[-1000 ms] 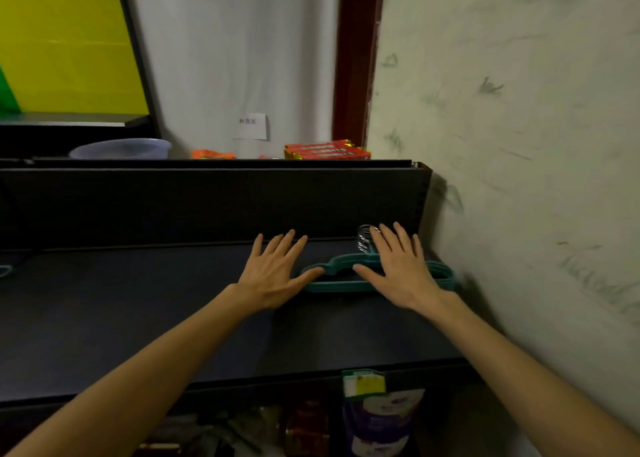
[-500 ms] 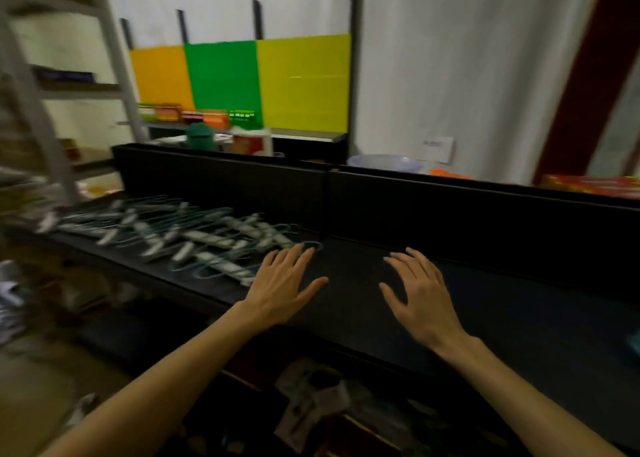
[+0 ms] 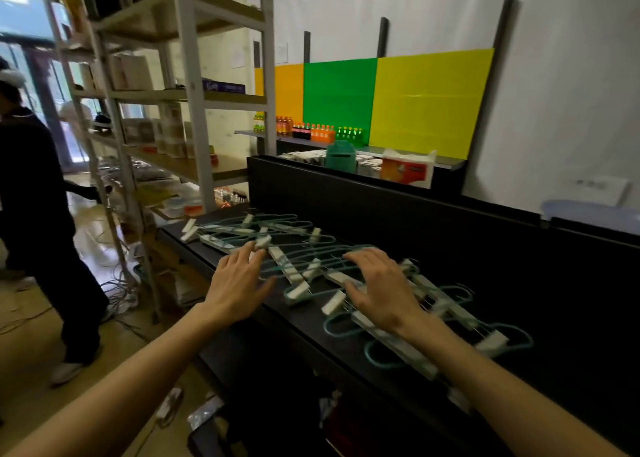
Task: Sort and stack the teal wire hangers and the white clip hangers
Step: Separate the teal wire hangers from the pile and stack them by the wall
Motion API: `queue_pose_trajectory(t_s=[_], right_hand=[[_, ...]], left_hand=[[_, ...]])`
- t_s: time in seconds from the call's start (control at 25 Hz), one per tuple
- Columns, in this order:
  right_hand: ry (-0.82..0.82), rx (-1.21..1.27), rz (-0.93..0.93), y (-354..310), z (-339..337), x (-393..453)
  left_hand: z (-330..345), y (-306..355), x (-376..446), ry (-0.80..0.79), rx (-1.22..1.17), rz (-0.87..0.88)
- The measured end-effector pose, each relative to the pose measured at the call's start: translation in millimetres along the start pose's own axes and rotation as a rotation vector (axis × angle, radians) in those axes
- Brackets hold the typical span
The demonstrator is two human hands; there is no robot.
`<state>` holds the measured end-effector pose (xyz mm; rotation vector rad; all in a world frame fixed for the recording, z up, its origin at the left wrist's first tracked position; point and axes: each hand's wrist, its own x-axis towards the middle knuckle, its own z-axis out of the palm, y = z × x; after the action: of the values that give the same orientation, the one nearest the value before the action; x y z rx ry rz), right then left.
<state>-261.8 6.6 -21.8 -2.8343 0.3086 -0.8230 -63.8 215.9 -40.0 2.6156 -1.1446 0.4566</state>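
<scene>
While both hands hover palm-down over the black counter (image 3: 519, 300), neither has hold of anything: the left hand (image 3: 235, 283) has its fingers spread and nearly straight, its fingertips (image 3: 248, 250) reaching the near-left edge of the hanger pile, and the right hand (image 3: 379, 290) is spread with fingers slightly bent above the middle of the pile. Whether the right fingers actually touch the hangers beneath them is hard to tell, since the frame is blurred there.

The pile itself lies unsorted along the counter, running from its far left end towards the right hand and past it. Teal wire hangers (image 3: 346, 328) are tangled through white clip hangers (image 3: 391, 340), loops and bars crossing one another; a white clip (image 3: 491, 340) sits on a teal loop at the pile's right end, and more clips (image 3: 189, 229) lie at the counter's far left corner.

Behind the counter rises a black back panel (image 3: 398, 210), and behind that a shelf carries a teal box (image 3: 341, 156), an orange-and-white packet (image 3: 407, 170) and rows of small bottles (image 3: 311, 132) in front of orange, green and yellow wall panels (image 3: 429, 99). Left of the counter stands a metal shelving rack (image 3: 194, 110), and further left a person in dark clothes (image 3: 38, 214)
</scene>
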Motion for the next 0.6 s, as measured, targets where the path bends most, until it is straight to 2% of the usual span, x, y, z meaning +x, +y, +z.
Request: queue_pose_trajectory(t_s=[0.08,0.2,0.28,0.44,0.6], right_hand=[[-0.059,0.013,-0.018,-2.0,31.8,61.3],[-0.177,0.007,0.008,-11.4,75.6,153.8],[-0.235,0.0,0.026,-20.6,102.9,206.0],[-0.332,-0.051,0.096,-37.6,155.4,277.9],[-0.389,-0.142,0.263,-34.5,195.1,315.2]], left_hand=[[4.3,-40.0,34.5,0.023,0.007,0.009],[-0.7,-99.7,98.4,-0.036,0.143,0.13],[-2.1,-135.6,139.6,-0.075,0.154,0.105],[22.7,-198.6,204.4,-0.142,0.05,0.019],[52.7,-229.9,266.6,-0.341,-0.112,0.026]])
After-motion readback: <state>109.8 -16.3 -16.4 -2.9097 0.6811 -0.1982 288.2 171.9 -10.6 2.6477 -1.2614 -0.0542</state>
